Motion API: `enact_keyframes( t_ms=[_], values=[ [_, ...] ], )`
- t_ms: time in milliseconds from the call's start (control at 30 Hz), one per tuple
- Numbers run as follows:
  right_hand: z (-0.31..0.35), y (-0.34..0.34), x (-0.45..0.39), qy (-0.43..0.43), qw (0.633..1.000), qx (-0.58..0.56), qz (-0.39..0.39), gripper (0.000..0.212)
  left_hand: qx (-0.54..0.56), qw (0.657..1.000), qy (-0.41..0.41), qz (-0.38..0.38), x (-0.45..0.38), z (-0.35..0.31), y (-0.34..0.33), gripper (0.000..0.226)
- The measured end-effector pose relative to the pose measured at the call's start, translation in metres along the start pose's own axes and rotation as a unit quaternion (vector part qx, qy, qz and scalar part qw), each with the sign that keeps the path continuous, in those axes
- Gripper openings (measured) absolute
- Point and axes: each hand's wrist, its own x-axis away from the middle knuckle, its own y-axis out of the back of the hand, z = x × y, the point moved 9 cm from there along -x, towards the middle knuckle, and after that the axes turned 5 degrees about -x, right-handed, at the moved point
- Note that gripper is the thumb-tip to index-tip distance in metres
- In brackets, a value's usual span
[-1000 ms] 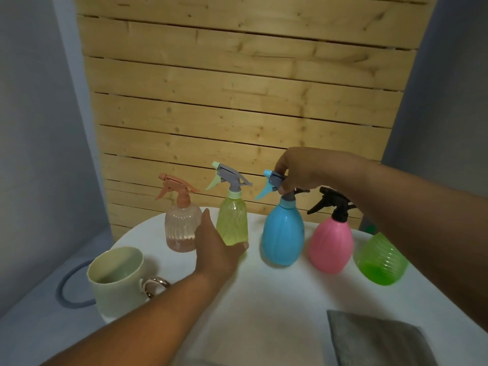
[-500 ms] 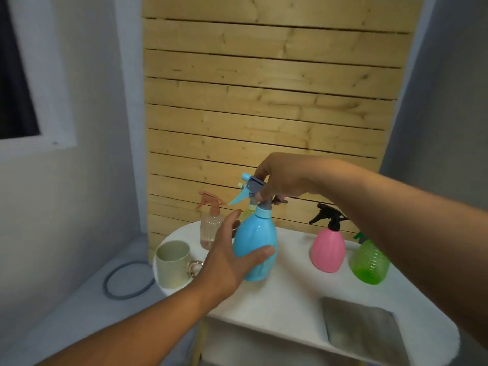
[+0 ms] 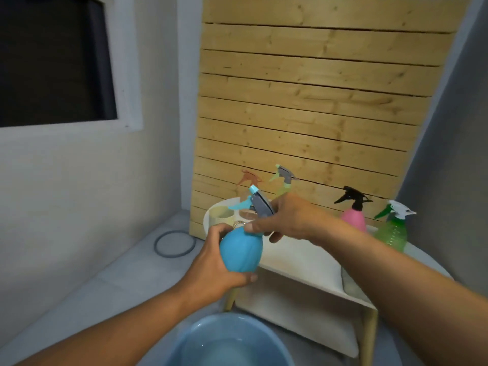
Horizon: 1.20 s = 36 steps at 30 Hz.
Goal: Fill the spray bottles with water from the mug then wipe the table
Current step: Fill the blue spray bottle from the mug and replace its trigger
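The left hand [image 3: 211, 268] has its grip wrapped round the belly of the blue spray bottle [image 3: 240, 250], fingers curled under and over it. The right hand [image 3: 284, 219] grips the bottle's neck just under the grey-and-blue trigger head [image 3: 257, 204]. The bottle is held in the air, tilted, out in front of the white surface [image 3: 298, 257] and above a blue basin [image 3: 229, 342] on the floor. Behind the bottle on the surface stands the pale mug [image 3: 220, 216]. Further back are a peach spray bottle [image 3: 248, 178] and a yellow-green one [image 3: 284, 180]; to the bottle's right stand a pink spray bottle [image 3: 353, 215] and a green spray bottle [image 3: 392, 228].
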Motion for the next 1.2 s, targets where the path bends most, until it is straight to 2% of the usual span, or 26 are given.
enact_keyframes(
  t_ms=[100, 167, 267, 367, 467, 600, 667, 767, 833, 933, 1033, 1100, 1200],
  values=[
    [-0.012, -0.023, 0.012, 0.007, 0.999, -0.051, 0.004, 0.037, -0.063, 0.998, 0.001, 0.025, 0.020, 0.011, 0.007, 0.092],
    [-0.022, -0.036, 0.017, 0.005, 0.996, -0.088, 0.012, 0.036, -0.063, 0.996, 0.005, 0.061, 0.030, 0.019, 0.007, 0.090],
    [-0.048, -0.056, 0.020, -0.002, 0.989, -0.144, 0.038, 0.039, 0.008, 0.992, 0.033, 0.124, 0.044, 0.034, 0.004, 0.092],
    [-0.071, -0.072, 0.025, 0.001, 0.982, -0.179, 0.062, 0.033, 0.070, 0.982, 0.068, 0.159, 0.056, 0.045, 0.001, 0.081],
    [-0.094, -0.080, 0.027, -0.026, 0.969, -0.237, 0.070, 0.033, 0.103, 0.979, 0.095, 0.148, 0.058, 0.054, 0.002, 0.062],
    [-0.102, -0.080, 0.025, -0.063, 0.958, -0.275, 0.051, 0.035, 0.200, 0.962, 0.168, 0.077, 0.052, 0.067, 0.010, 0.041],
    [-0.104, -0.080, 0.022, -0.089, 0.953, -0.289, 0.032, 0.036, 0.212, 0.960, 0.157, 0.093, 0.050, 0.068, 0.005, 0.048],
    [-0.111, -0.083, 0.018, -0.141, 0.939, -0.315, 0.010, 0.039, 0.126, 0.974, 0.113, 0.148, 0.048, 0.064, -0.003, 0.093],
    [-0.115, -0.081, 0.017, -0.161, 0.928, -0.337, 0.002, 0.038, 0.079, 0.980, 0.104, 0.149, 0.046, 0.063, -0.004, 0.104],
    [-0.118, -0.078, 0.015, -0.159, 0.924, -0.347, 0.011, 0.035, 0.156, 0.970, 0.145, 0.120, 0.044, 0.063, -0.001, 0.081],
    [-0.117, -0.077, 0.013, -0.130, 0.928, -0.348, 0.023, 0.034, 0.248, 0.934, 0.222, 0.128, 0.047, 0.072, -0.003, 0.056],
    [-0.117, -0.079, 0.012, -0.115, 0.928, -0.352, 0.021, 0.032, 0.245, 0.918, 0.258, 0.174, 0.052, 0.078, -0.013, 0.057],
    [-0.118, -0.084, 0.012, -0.115, 0.935, -0.336, 0.011, 0.032, 0.241, 0.898, 0.321, 0.181, 0.060, 0.089, -0.021, 0.067]
  ],
)
